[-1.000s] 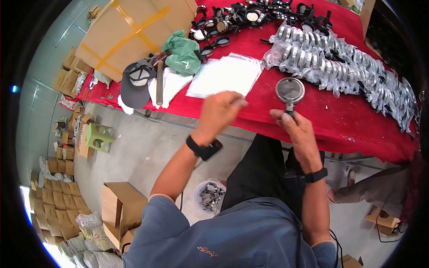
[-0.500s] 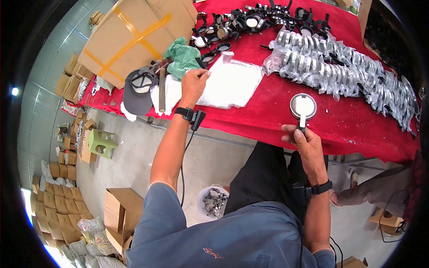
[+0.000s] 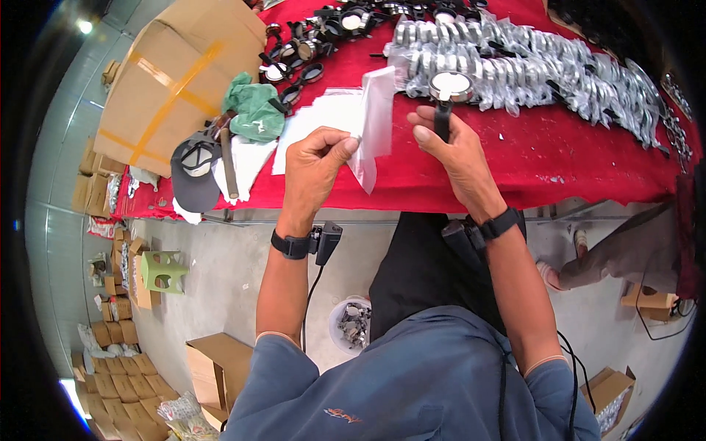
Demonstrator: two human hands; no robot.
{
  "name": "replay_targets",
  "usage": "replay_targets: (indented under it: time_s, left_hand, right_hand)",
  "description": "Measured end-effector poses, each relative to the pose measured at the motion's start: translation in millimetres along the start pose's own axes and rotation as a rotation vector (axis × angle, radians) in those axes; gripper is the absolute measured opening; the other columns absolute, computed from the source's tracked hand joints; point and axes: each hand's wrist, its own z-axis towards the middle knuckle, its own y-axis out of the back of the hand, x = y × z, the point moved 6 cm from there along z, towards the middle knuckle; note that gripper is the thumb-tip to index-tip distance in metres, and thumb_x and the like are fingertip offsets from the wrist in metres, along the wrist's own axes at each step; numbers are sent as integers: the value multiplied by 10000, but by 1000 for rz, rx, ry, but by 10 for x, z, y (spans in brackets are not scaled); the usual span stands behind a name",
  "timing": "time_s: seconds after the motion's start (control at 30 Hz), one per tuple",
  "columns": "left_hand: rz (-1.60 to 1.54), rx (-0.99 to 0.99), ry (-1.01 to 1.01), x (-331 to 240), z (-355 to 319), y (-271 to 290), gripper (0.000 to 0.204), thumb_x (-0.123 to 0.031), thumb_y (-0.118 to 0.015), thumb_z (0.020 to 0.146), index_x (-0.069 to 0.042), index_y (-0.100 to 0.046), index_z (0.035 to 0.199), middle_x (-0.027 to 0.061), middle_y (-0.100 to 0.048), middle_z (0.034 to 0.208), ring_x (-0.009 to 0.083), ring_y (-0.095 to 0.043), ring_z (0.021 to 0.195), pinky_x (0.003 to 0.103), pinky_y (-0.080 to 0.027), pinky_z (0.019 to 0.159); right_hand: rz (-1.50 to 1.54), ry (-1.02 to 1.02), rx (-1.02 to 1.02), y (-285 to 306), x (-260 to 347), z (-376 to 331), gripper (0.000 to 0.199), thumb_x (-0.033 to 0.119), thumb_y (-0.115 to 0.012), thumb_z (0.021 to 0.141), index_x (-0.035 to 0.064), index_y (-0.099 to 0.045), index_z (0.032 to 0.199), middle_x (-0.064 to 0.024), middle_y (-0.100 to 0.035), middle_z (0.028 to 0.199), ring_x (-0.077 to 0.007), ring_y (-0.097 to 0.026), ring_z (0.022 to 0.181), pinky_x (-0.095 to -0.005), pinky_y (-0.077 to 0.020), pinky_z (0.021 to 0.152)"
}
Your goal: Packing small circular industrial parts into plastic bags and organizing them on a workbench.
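The left hand (image 3: 318, 163) pinches a small clear plastic bag (image 3: 373, 125) by its edge, thumb and fingers closed on it, the bag hanging upright just above the near edge of the bench (image 3: 559, 158). The right hand (image 3: 457, 151) is wrapped around the black handle of a round magnifying glass (image 3: 450, 88), lens up, held right beside the bag. Both hands sit close together, almost touching across the bag. Just behind the bag lies a flat stack of clear bags (image 3: 323, 121) on the red cloth. To the left, a green rag (image 3: 254, 109), a hammer (image 3: 228, 158) and a dark cap (image 3: 193, 170) rest near the bench edge, with a big cardboard box (image 3: 173, 66) beyond. Further back and to the right, rows of bagged magnifiers (image 3: 559, 62) are piled up. Below, on the floor, a small bucket (image 3: 351, 323) stands beside the person's legs.
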Motion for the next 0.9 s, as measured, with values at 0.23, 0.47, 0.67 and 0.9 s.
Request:
replay_targets:
  time_s: [0.23,0.47,0.67,0.9]
  left_hand:
    - [190,119,-61,52,-159,-426,128,-76,-843,926,18,-776,981,47,-725,936,93,-636,838,252,-522,755]
    - [371,-1,-107,-120,-183,-607,324,-146,-943,832,-10,-754,1058,24,-716,937,85,-635,821,252,-528,735]
    - [20,-75,-127,-210,-115,-921,434,-286,-970,806,-8,-716,1021,32,-690,894,91,-628,788,265,-541,705]
    - [83,128,6,-274,-82,-1209,446,-254,-988,778,-3,-711,1021,28,-696,871,65,-619,725,241,-531,640]
  right_hand:
    - [7,0,-66,163,-49,-49,370,156,-838,934,-18,-715,1235,-70,-758,1131,-123,-690,1008,-295,-553,908]
    - [-43,38,-112,377,99,-213,253,112,-831,916,-1,-749,1127,-16,-728,937,-94,-653,855,-273,-531,796]
    - [-153,55,-170,480,135,-304,278,154,-877,884,0,-741,1072,-6,-706,891,-89,-627,799,-277,-514,729]
    - [-220,22,-191,579,232,-443,316,203,-892,887,-1,-727,1062,6,-703,897,-75,-619,781,-259,-501,685]
